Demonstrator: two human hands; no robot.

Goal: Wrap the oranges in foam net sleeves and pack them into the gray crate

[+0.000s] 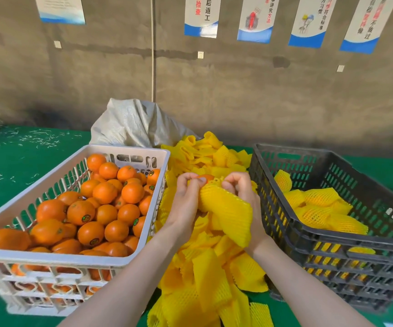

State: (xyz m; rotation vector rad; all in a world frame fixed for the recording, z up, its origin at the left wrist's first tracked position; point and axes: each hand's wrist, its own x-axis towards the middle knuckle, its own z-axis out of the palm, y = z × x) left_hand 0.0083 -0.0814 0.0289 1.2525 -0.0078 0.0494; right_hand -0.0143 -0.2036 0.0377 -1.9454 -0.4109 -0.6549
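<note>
Two hands are held close together at frame centre: the left hand (186,197) and right hand (240,192) are clamped on the mouth of a foam net sleeve (226,208), stretched apparently to admit the orange (205,178); the gray crate (292,149) is kept at right, within reach.

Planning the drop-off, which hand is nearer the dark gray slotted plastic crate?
Right. The right hand grips the yellow foam net sleeve close beside the dark gray crate; the left hand holds the sleeve's other side, farther away.

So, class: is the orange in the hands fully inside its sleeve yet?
Partly in: the orange shows bare above the foam sleeve.
</note>
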